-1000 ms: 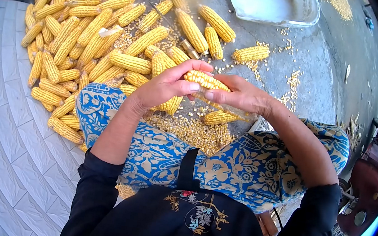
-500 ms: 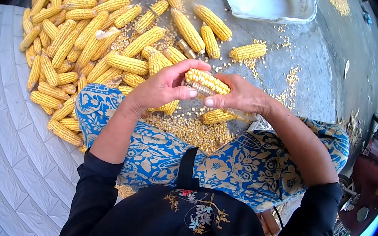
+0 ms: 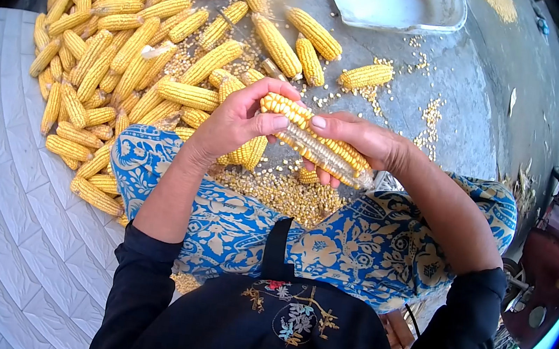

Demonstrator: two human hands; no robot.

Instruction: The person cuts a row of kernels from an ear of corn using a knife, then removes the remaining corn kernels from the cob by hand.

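Between both hands I hold a corn cob point(image 3: 321, 150), tilted with its left end higher. A bare pale strip runs along its near side, while yellow kernels still cover the rest. My left hand point(image 3: 253, 116) grips the left end, thumb on the kernels' edge and fingers behind. My right hand point(image 3: 361, 143) is wrapped round the right half, its thumb pressed on top near the middle and some fingertips showing underneath. Below the cob lie loose kernels point(image 3: 280, 196) on the ground in front of my lap.
A large heap of corn cobs point(image 3: 119, 47) spreads at the left. Several single cobs, one of them a yellow cob point(image 3: 366, 76), lie beyond my hands. A white plastic scoop-like tray point(image 3: 391, 25) stands at the back. A parked reddish vehicle point(image 3: 544, 280) is at the far right.
The held cob has been turned, so its bare strip now faces up and more of its length shows. My right thumb has moved up onto the kernels; the left hand has shifted slightly left.
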